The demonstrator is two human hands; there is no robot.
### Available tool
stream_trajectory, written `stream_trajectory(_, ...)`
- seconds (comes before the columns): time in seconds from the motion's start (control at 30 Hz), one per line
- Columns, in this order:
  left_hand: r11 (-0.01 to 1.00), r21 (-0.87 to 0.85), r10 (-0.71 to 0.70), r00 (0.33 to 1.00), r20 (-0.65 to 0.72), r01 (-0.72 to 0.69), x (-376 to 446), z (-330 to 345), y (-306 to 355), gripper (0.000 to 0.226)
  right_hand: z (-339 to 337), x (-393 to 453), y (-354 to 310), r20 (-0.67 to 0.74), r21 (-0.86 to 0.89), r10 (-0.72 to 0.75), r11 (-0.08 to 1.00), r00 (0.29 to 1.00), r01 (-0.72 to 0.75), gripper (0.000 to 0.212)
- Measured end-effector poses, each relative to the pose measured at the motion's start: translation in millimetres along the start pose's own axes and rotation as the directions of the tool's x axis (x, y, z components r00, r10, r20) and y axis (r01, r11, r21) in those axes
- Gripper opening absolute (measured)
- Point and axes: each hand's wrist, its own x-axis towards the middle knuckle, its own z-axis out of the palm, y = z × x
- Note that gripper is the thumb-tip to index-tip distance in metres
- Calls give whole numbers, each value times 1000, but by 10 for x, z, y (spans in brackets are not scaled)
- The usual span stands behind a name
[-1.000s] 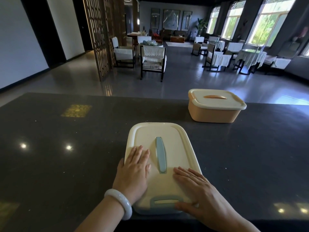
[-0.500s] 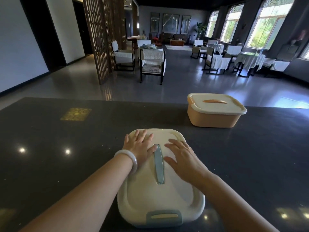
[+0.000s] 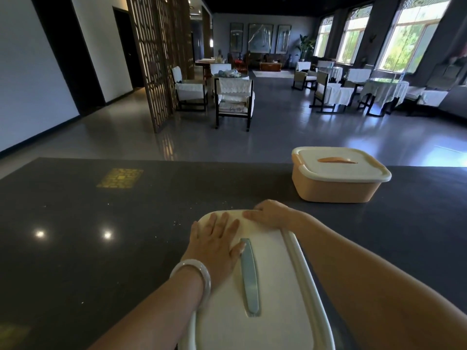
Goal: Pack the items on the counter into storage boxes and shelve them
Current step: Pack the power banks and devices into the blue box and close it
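A cream storage box with a blue lid handle [image 3: 275,294] stands on the dark counter [image 3: 101,248] right in front of me, its lid on. My left hand [image 3: 217,246], with a pale bangle on the wrist, lies flat on the far left part of the lid. My right hand [image 3: 271,214] rests at the lid's far right corner, fingers pointing left along the far edge. A second box, orange with a cream lid [image 3: 338,178], stands closed at the counter's far right.
Beyond the counter's far edge lies an open grey floor with chairs [image 3: 233,102] and cloth-covered tables [image 3: 384,93]. A wooden lattice screen [image 3: 161,59] stands at the left. A yellow light patch [image 3: 120,178] shows on the counter.
Both hands have slid from the near end of the lid to its far end. The right hand has turned sideways onto the far right corner.
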Motion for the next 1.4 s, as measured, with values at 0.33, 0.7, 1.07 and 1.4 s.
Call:
stream_trajectory(0.33, 998, -66, 3, 1000, -12, -4, 20, 62, -19, 75, 17, 48, 196, -76, 332, -133, 931, 988, 151, 28)
stream_trajectory(0.7, 996, -73, -49, 998, -36, 46, -37, 14, 17, 76, 106, 21, 221, -189, 423, -159, 877, 969, 227, 11)
stream_trajectory(1.07, 997, -31, -67, 998, 13, 67, -12, -23, 24, 74, 177, 51, 244, -237, 288, -178, 926, 955, 244, 13)
stream_trajectory(1.4, 998, 4, 55, 998, 21, -55, 135, -129, -103, 70, 240, -155, 297, -258, 315, 11, 946, 966, 73, 23)
